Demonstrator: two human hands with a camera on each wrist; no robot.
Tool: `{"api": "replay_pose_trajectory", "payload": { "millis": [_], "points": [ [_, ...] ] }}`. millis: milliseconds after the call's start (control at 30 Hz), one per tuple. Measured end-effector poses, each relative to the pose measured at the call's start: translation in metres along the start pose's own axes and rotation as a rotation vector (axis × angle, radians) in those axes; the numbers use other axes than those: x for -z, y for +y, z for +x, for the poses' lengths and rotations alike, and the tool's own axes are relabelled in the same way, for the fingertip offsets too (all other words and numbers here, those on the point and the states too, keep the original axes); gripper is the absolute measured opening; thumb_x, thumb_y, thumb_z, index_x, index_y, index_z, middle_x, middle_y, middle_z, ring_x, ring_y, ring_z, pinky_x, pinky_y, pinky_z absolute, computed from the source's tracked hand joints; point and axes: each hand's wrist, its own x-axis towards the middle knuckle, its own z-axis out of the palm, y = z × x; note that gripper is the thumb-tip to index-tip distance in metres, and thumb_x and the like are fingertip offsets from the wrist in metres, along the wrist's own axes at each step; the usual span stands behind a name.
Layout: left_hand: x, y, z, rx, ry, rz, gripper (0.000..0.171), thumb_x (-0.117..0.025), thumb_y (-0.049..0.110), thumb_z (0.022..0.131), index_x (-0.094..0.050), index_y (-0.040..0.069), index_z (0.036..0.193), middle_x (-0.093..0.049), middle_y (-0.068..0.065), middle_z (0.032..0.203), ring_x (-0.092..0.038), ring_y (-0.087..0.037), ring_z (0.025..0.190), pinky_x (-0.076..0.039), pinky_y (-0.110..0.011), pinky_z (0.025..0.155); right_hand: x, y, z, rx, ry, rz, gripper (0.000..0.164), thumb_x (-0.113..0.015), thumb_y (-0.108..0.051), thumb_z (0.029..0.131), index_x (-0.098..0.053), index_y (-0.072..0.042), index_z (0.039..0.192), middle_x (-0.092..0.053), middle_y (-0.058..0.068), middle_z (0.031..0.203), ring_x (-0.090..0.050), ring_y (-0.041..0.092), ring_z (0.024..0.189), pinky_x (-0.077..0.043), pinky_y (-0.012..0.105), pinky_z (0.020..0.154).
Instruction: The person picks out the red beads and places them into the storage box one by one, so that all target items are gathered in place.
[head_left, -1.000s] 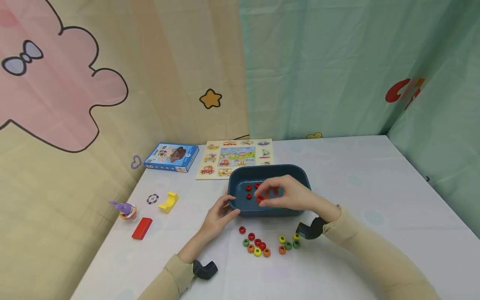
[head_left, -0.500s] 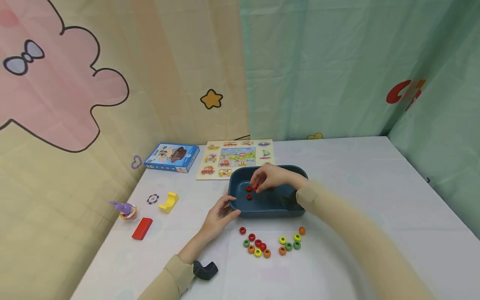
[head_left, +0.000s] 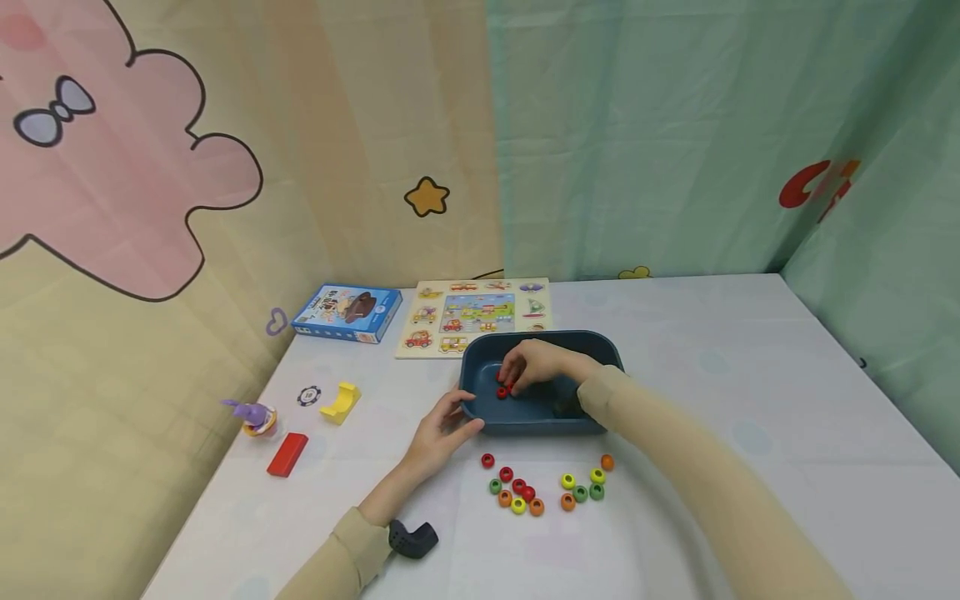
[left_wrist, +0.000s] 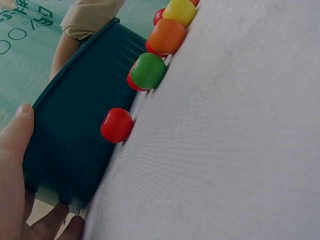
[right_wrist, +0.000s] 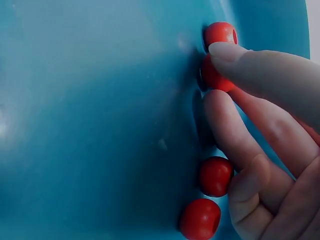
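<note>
My left hand [head_left: 435,437] grips the left end of a dark blue tub [head_left: 540,427]; in the left wrist view its thumb [left_wrist: 20,127] lies at the rim and its fingers curl round the end wall. Down inside the tub, my right hand [head_left: 542,363] pinches a red bead [right_wrist: 212,76] between thumb and forefinger, close to the tub's floor. Another red bead [right_wrist: 220,34] sits right beside the pinched one. Two more red beads, one [right_wrist: 216,176] nearer and one [right_wrist: 200,219] farther along, complete a rough row there.
Several red, green, orange and yellow beads lie before the tub, including an orange bead [head_left: 607,462]. Behind stand a picture puzzle board [head_left: 408,346] and a blue box [head_left: 348,312]. At left are a yellow block [head_left: 341,404], a red block [head_left: 288,455] and a purple toy [head_left: 255,416].
My right hand, holding a red bead above the tub a second ago, has moved back and down inside it, beside the other red beads. My left hand keeps its grip on the tub.
</note>
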Motion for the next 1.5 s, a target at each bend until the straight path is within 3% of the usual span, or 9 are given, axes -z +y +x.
{"api": "replay_pose_trajectory", "payload": {
  "millis": [267, 433, 567, 667, 800, 900, 1067, 1233, 1500],
  "points": [
    [0.000, 0.001, -0.001, 0.013, 0.003, -0.012, 0.044, -0.061, 0.019, 0.085, -0.045, -0.001, 0.121, -0.023, -0.016, 0.143, -0.033, -0.027, 0.126, -0.036, -0.046, 0.097, 0.009, -0.012, -0.011, 0.004, 0.011, -0.011, 0.026, -0.072, -0.007, 0.074, -0.065, -0.009, 0.100, -0.066, -0.001, 0.091, -0.061, 0.009, 0.080, -0.051, 0.025, 0.071],
    [-0.001, 0.000, -0.001, 0.005, 0.010, -0.012, 0.043, -0.062, 0.019, 0.085, -0.046, 0.001, 0.121, -0.023, -0.015, 0.144, -0.034, -0.028, 0.125, -0.036, -0.046, 0.096, 0.033, -0.040, -0.044, 0.090, 0.146, -0.034, 0.030, -0.069, -0.014, 0.078, -0.062, -0.010, 0.107, -0.064, 0.002, 0.099, -0.059, 0.010, 0.079, -0.051, 0.026, 0.071],
    [0.000, -0.001, 0.000, -0.009, 0.012, -0.013, 0.043, -0.062, 0.018, 0.085, -0.046, 0.000, 0.120, -0.024, -0.015, 0.143, -0.034, -0.029, 0.124, -0.037, -0.046, 0.095, 0.036, -0.059, -0.079, 0.207, 0.223, 0.023, 0.030, -0.068, -0.023, 0.080, -0.062, -0.015, 0.107, -0.063, 0.001, 0.100, -0.059, 0.010, 0.076, -0.051, 0.028, 0.068],
    [0.000, -0.001, 0.001, -0.014, 0.016, -0.010, 0.043, -0.062, 0.018, 0.084, -0.046, 0.000, 0.120, -0.024, -0.016, 0.143, -0.035, -0.029, 0.124, -0.037, -0.046, 0.095, 0.021, -0.069, -0.105, 0.282, 0.223, 0.070, 0.027, -0.067, -0.022, 0.080, -0.062, -0.012, 0.105, -0.063, -0.001, 0.098, -0.058, 0.011, 0.076, -0.051, 0.030, 0.066],
    [0.000, -0.001, 0.001, -0.022, 0.014, -0.001, 0.043, -0.062, 0.017, 0.084, -0.046, 0.000, 0.120, -0.024, -0.018, 0.143, -0.036, -0.030, 0.123, -0.038, -0.047, 0.094, -0.015, -0.072, -0.127, 0.366, 0.192, 0.136, 0.022, -0.066, -0.011, 0.081, -0.062, -0.006, 0.102, -0.063, 0.002, 0.095, -0.059, 0.013, 0.077, -0.052, 0.031, 0.064],
    [-0.001, 0.000, 0.000, -0.019, 0.012, 0.003, 0.043, -0.062, 0.018, 0.084, -0.046, -0.001, 0.120, -0.024, -0.018, 0.143, -0.036, -0.030, 0.123, -0.038, -0.047, 0.094, -0.045, -0.063, -0.132, 0.403, 0.158, 0.152, 0.020, -0.064, -0.008, 0.082, -0.062, -0.006, 0.101, -0.063, 0.002, 0.094, -0.059, 0.011, 0.078, -0.052, 0.027, 0.063],
    [-0.001, 0.001, 0.001, -0.002, 0.018, 0.001, 0.045, -0.063, 0.020, 0.084, -0.046, -0.001, 0.120, -0.023, -0.016, 0.143, -0.036, -0.028, 0.123, -0.038, -0.045, 0.095, -0.082, -0.045, -0.127, 0.363, 0.131, 0.117, 0.021, -0.064, -0.014, 0.083, -0.061, -0.011, 0.103, -0.063, -0.001, 0.097, -0.058, 0.008, 0.083, -0.051, 0.023, 0.067],
    [-0.001, 0.000, 0.001, 0.005, 0.016, 0.008, 0.045, -0.062, 0.021, 0.084, -0.046, 0.000, 0.120, -0.023, -0.016, 0.143, -0.036, -0.028, 0.123, -0.038, -0.045, 0.095, -0.098, -0.032, -0.120, 0.303, 0.145, 0.082, 0.023, -0.066, -0.019, 0.081, -0.061, -0.018, 0.104, -0.062, -0.007, 0.095, -0.056, 0.009, 0.082, -0.050, 0.021, 0.065],
    [0.000, -0.001, 0.001, -0.013, 0.010, -0.006, 0.044, -0.062, 0.019, 0.084, -0.046, -0.001, 0.120, -0.023, -0.017, 0.143, -0.036, -0.029, 0.124, -0.037, -0.046, 0.095, -0.107, -0.025, -0.113, 0.303, 0.159, 0.057, 0.024, -0.068, -0.032, 0.078, -0.062, -0.022, 0.099, -0.060, -0.013, 0.087, -0.054, 0.007, 0.077, -0.048, 0.019, 0.062]
  ]
}}
